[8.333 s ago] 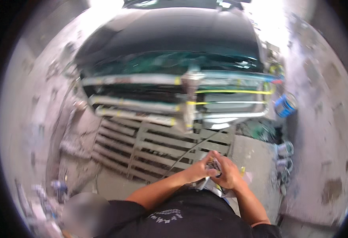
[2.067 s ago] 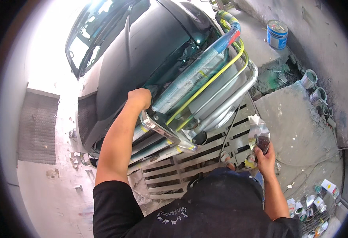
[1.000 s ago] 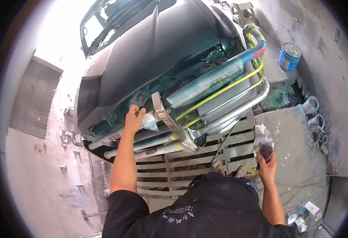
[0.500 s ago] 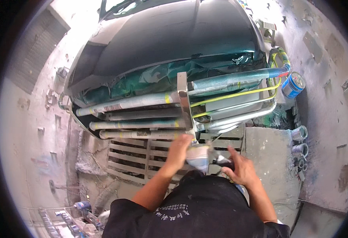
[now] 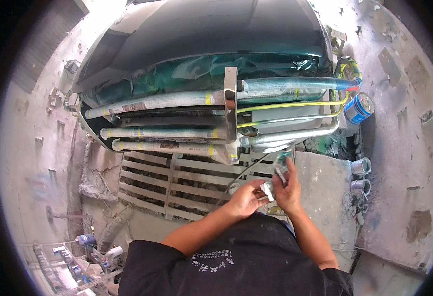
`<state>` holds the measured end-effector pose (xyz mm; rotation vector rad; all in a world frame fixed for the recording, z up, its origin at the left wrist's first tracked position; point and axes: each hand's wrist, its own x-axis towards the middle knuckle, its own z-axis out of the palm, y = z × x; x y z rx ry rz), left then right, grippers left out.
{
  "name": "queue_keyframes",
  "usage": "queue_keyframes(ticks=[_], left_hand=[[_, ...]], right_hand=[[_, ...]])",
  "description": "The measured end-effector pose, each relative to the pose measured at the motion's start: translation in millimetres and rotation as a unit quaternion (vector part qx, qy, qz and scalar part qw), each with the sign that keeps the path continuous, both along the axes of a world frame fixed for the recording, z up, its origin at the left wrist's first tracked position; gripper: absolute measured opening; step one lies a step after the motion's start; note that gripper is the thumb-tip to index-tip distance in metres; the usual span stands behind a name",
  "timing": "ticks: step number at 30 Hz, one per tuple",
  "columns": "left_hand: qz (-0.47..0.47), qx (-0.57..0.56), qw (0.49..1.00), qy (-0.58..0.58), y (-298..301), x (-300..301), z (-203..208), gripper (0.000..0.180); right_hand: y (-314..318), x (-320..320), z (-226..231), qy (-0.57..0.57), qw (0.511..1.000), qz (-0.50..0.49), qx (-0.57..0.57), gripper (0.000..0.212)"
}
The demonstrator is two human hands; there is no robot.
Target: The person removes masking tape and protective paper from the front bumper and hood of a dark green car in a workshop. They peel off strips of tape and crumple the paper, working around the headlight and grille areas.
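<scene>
My right hand (image 5: 289, 191) is closed around a small pale, greenish-grey object (image 5: 281, 165); its kind is hard to make out. Beside it, my left hand (image 5: 246, 200) pinches a crumpled-looking whitish piece (image 5: 267, 190) between thumb and fingers. Both hands are close together in front of my black shirt, below the front guard of a dark car. Newspaper wraps the guard's left bars (image 5: 167, 132) and the upper right bar (image 5: 288, 84). A loose paper end (image 5: 227, 154) hangs below the upright metal post (image 5: 230, 106).
The car's dark hood (image 5: 201, 34) fills the far side. A slatted grate (image 5: 169, 185) lies underfoot, crossed by a thin hose (image 5: 248, 170). At right stand a blue can (image 5: 359, 108) and two open tins (image 5: 361, 166). A cluttered rack (image 5: 73, 264) is at lower left.
My left hand has left the paper wrap below the post and moved right, beside my right hand. My right hand has risen slightly with its object. The view has shifted.
</scene>
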<state>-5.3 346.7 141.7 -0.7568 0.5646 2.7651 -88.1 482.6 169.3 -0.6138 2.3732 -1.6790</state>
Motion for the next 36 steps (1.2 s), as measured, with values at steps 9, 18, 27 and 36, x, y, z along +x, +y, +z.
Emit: queue_keyframes(ticks=[9,18,27,36], left_hand=[[0.220,-0.328,0.904,-0.165,-109,-60,-42,0.021],[0.054,-0.407,0.893,-0.186,-155,-87,-115,0.023],[0.008,-0.672,0.730,-0.125,-155,-58,-170,0.030],[-0.100,-0.508,0.836,-0.181,-163,-83,-107,0.038]], right_hand=[[62,1,-11,-0.061,0.996,-0.068,0.019,0.058],[72,29,-21,-0.113,0.991,-0.054,0.042,0.054],[67,32,-16,-0.118,0.986,-0.050,0.105,0.052],[60,32,-25,-0.089,0.989,-0.037,0.113,0.048]])
